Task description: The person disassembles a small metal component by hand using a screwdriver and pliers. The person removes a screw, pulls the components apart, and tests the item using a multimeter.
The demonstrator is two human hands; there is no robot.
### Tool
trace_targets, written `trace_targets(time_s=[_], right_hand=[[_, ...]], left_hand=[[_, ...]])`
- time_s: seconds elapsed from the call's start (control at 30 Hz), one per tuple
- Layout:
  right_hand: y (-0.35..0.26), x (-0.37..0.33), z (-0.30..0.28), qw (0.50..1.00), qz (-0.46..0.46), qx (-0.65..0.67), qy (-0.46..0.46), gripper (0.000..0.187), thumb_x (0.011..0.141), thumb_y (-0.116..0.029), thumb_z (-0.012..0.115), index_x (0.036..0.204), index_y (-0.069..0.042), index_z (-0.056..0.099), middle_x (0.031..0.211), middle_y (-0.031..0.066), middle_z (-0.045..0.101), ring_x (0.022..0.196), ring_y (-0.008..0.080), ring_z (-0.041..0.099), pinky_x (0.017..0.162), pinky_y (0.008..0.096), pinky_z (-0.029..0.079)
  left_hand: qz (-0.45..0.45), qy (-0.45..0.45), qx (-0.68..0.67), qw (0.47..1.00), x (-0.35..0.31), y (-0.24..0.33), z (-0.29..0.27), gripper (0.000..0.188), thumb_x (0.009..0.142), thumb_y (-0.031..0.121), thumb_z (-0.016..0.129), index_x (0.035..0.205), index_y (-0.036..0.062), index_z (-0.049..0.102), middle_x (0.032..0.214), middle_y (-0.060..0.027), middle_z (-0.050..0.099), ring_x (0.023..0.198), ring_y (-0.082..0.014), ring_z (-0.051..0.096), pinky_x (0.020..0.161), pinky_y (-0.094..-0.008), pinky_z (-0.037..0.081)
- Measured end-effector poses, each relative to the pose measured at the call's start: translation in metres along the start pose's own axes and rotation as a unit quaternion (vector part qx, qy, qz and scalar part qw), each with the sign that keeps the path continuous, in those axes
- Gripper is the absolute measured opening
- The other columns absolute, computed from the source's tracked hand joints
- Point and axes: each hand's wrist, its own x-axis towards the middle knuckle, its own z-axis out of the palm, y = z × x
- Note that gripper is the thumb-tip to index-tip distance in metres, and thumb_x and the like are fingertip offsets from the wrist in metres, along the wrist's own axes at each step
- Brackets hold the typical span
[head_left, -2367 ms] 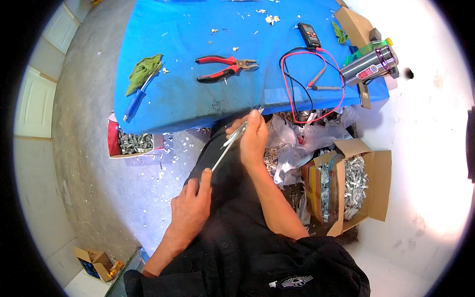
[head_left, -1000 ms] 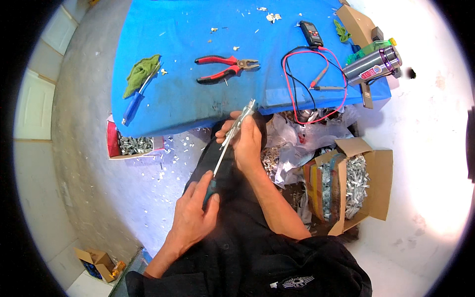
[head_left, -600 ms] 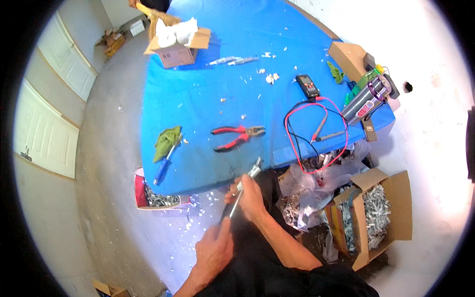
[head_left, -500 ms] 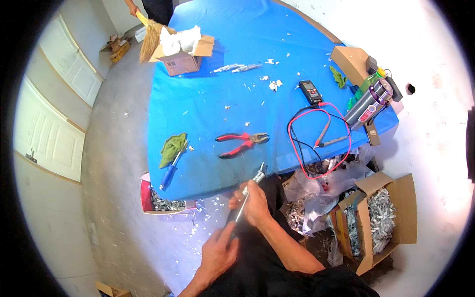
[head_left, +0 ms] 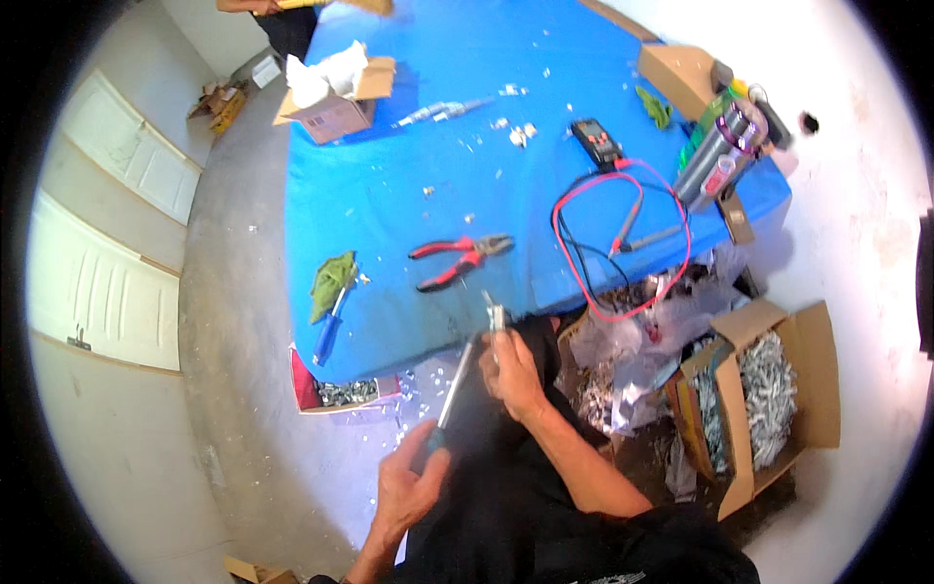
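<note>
My left hand (head_left: 409, 492) is closed around the dark handle of a screwdriver (head_left: 453, 389). Its long bare shaft slants up toward my other hand. My right hand (head_left: 518, 382) pinches a small white-and-metal part (head_left: 497, 317) with a thin prong at its top, just off the table's near edge. The shaft tip ends a little left of that part, seemingly apart from it; blur hides the exact gap. On the blue-covered table (head_left: 389, 209), nearest to my hands, lie red-handled pliers (head_left: 461, 261). A blue-handled screwdriver (head_left: 329, 334) rests against a green cloth (head_left: 334, 282).
A multimeter (head_left: 595, 143) with red and black leads, a steel flask (head_left: 722, 156) and a carton (head_left: 336, 112) stand on the table. Below right is a box of metal pieces (head_left: 769, 389); below left, a smaller box (head_left: 347, 392). At the far left, a person holds a broom (head_left: 365, 5).
My left hand has drawn the screwdriver down and left, away from the part in my right hand. That part now points more upright. The other person's broom has swung right, behind the table's far end.
</note>
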Motion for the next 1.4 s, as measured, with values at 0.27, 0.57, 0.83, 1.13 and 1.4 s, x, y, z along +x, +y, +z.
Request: trace_targets(time_s=[0.27,0.57,0.83,1.13,1.4], right_hand=[[-0.026,-0.01,-0.027,0.995,0.063,-0.017,-0.078,0.034,0.11,-0.036,0.047,0.112,-0.003,0.058,0.088,0.0056,0.057,0.057,0.008,0.044,0.048,0.0231,0.036],[-0.022,-0.012,-0.028,0.994,0.05,-0.033,-0.096,0.033,0.111,-0.035,0.048,0.115,-0.003,0.057,0.088,0.0038,0.056,0.059,0.0062,0.043,0.049,0.0229,0.035],[-0.023,-0.011,-0.036,0.981,0.122,0.112,-0.106,0.036,0.111,-0.035,0.045,0.117,-0.004,0.061,0.085,-0.0008,0.055,0.058,0.0053,0.044,0.048,0.0216,0.034],[-0.026,-0.011,-0.04,0.973,0.122,0.143,-0.134,0.041,0.112,-0.037,0.042,0.126,-0.003,0.061,0.081,-0.003,0.05,0.055,0.003,0.037,0.047,0.0192,0.03],[-0.026,-0.011,-0.037,0.979,0.116,0.108,-0.129,0.041,0.112,-0.037,0.042,0.127,-0.004,0.061,0.078,-0.0043,0.044,0.054,0.0025,0.033,0.046,0.0194,0.025]], left_hand=[[0.027,-0.001,0.067,0.997,0.003,0.006,-0.015,0.042,0.09,0.012,0.071,0.129,-0.0021,0.066,0.105,-0.0182,0.074,0.094,-0.024,0.072,0.086,-0.0345,0.056],[0.131,0.009,0.165,0.977,0.004,0.006,-0.021,0.042,0.087,0.001,0.07,0.129,-0.0016,0.065,0.108,-0.0168,0.072,0.095,-0.0252,0.071,0.085,-0.0362,0.055],[0.142,0.018,0.18,0.973,0.006,0.013,-0.022,0.042,0.084,-0.002,0.072,0.125,-0.0009,0.067,0.104,-0.0176,0.072,0.093,-0.029,0.071,0.084,-0.0376,0.055],[0.139,0.002,0.173,0.975,0.008,0.015,-0.018,0.043,0.083,-0.004,0.073,0.125,0.0024,0.068,0.098,-0.0158,0.071,0.088,-0.0277,0.07,0.078,-0.0362,0.055],[0.15,0.005,0.184,0.971,0.011,0.016,-0.015,0.043,0.083,-0.003,0.075,0.125,0.0035,0.069,0.095,-0.0161,0.069,0.085,-0.0314,0.07,0.075,-0.0383,0.054]])
